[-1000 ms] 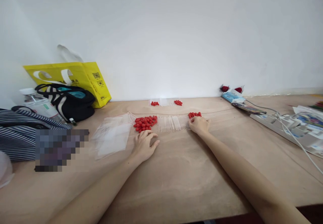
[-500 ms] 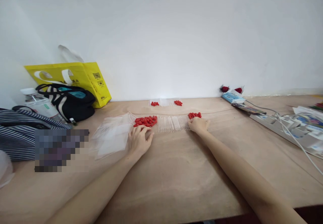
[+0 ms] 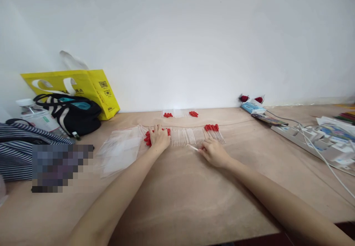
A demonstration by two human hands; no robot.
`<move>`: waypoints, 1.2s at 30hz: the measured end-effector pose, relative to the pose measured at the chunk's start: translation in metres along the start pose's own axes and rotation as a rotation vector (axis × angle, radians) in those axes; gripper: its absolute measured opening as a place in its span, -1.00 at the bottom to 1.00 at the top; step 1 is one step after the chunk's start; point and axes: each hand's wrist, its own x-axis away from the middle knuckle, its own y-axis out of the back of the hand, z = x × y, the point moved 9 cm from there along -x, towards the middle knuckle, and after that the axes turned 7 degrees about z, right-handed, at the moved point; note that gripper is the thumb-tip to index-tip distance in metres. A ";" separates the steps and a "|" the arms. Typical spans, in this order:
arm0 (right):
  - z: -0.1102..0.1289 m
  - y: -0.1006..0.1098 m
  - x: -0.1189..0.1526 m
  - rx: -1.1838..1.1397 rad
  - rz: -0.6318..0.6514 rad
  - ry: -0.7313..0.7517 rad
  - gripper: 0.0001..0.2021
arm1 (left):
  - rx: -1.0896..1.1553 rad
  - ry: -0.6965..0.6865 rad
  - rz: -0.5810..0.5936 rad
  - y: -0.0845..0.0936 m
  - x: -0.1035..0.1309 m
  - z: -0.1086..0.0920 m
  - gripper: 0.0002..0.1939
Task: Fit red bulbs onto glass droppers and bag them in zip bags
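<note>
In the head view, the right hand (image 3: pixel 214 152) is pinching one white stick (image 3: pixel 193 148), slim, straight and pale, which is pointing left just in front of a row of pale sticks (image 3: pixel 180 137) on the wooden table (image 3: pixel 177 190). The left hand (image 3: pixel 160 137) is covering a pile of red pieces (image 3: pixel 147 139), small, smooth and elongated; whether its fingers are gripping any, I cannot tell. Roughly five red tips (image 3: pixel 211 128) are sitting at the row's right far end. Two small red clusters (image 3: pixel 168 115) are lying near the wall. The sticks in the row are crowding too closely for counting, as are the pile's pieces.
</note>
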 end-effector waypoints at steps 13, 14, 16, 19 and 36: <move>0.024 -0.005 0.014 -0.151 0.076 0.110 -0.85 | 0.312 -0.070 -0.026 0.022 0.026 -0.008 -0.86; 0.023 -0.006 0.015 -0.164 0.077 0.111 -0.86 | 0.360 -0.096 -0.011 0.022 0.036 -0.010 -0.88; 0.023 -0.006 0.015 -0.187 0.075 0.121 -0.87 | 0.630 -0.164 0.039 0.018 0.057 -0.011 -0.90; 0.025 -0.007 0.016 -0.220 0.068 0.142 -0.85 | 1.010 -0.229 0.047 0.011 0.082 -0.007 -0.73; 0.018 -0.004 0.017 -0.129 -0.043 -0.032 -0.88 | 0.663 -0.337 0.154 0.009 0.094 -0.020 -0.75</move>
